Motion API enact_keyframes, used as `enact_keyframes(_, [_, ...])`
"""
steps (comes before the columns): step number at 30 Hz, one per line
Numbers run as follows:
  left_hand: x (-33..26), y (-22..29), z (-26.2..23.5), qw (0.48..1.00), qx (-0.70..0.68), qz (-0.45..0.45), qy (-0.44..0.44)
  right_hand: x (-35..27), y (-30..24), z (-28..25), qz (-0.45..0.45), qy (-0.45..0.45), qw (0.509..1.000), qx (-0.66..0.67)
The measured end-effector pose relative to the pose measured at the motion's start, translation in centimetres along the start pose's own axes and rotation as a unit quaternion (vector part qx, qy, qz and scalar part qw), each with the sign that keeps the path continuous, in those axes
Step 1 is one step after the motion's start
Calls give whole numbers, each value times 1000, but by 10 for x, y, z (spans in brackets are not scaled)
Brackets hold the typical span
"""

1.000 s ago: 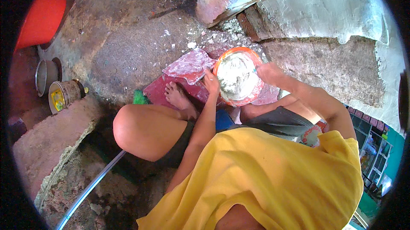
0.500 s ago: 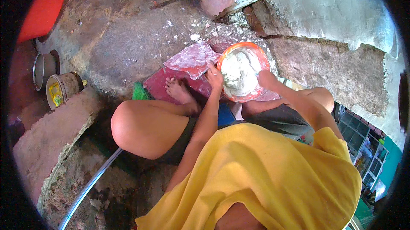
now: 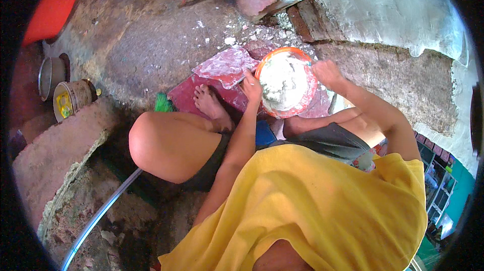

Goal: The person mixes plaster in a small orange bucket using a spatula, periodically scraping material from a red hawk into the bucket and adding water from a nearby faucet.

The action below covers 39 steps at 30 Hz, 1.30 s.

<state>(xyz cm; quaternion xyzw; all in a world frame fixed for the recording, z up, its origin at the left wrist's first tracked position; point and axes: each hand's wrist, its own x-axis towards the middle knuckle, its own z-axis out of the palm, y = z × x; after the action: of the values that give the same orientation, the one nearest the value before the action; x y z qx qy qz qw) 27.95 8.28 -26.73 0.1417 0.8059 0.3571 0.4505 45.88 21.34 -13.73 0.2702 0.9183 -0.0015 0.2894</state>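
Bowl [image 3: 311, 89]: orange rim, red wall smeared white. Paste [image 3: 283, 83]: white. Board [image 3: 226, 64]: pinkish red, streaky white. Shirt [image 3: 297, 195]: plain yellow. Shorts [image 3: 330, 142]: dark grey. Tub [image 3: 53, 11]: solid red. Bucket [image 3: 77, 93]: dirty cream, yellow patch inside. Bristles [image 3: 163, 103]: bright green.

Light falls brightest mid-scene, where the white paste [image 3: 290, 82] glares and loses much of its texture (the source itself is hidden). A streak gleams along the tube [image 3: 100, 214] at near left, beside deep shadow below the knee [image 3: 156, 142]. Fisheye distortion curves the far-right plastered surface [image 3: 388, 11]; black vignetting rings everything.
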Motion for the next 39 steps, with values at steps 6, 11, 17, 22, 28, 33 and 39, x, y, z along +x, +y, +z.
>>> enact_keyframes(6, [-3,-4,-1,1000,11,1,7,-44,-45,77,160,-90,976,119])
enact_keyframes(11, [-6,1,-1,997,-75,-17,3,-59,-85,103,283,-91,911,287])
enact_keyframes(17, [-3,-8,5,998,-52,-28,9,-50,-116,83,393,-210,724,526])
enact_keyframes(22, [-6,-8,11,996,-55,29,64,-30,-132,88,448,-80,533,713])
enact_keyframes(28, [0,-7,2,999,23,41,-19,-40,-133,83,344,-58,197,916])
enact_keyframes(33, [-1,-1,0,999,-15,-15,-41,-46,-138,108,351,-32,183,918])
enact_keyframes(39, [1,-15,7,1000,-3,19,-23,-33,-144,69,386,17,120,914])
